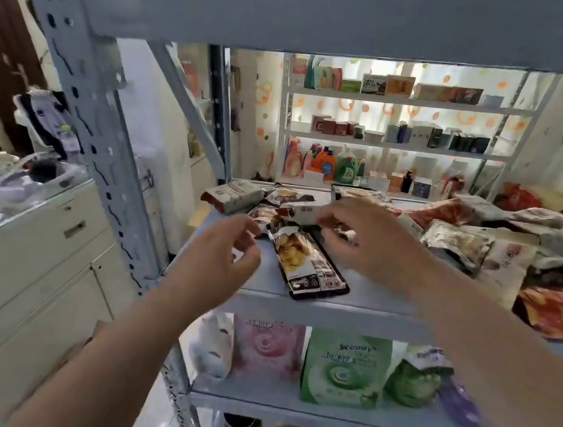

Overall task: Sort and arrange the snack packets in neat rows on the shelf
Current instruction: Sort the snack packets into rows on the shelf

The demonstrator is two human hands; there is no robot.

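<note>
packet (309,266) overhangs shelf (362,291) front edge.

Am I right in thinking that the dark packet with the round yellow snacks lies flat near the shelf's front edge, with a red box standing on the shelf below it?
Not quite: the head view shows a green box below, not red. The dark packet does lie flat near the shelf front edge.

Single head-worn wide-angle view, looking forward and slightly down from close before a grey metal shelf (299,304); both forearms enter from the bottom edge; the upper shelf beam crosses the top; a second rack (393,145) stands farther behind; edges curve.
</note>
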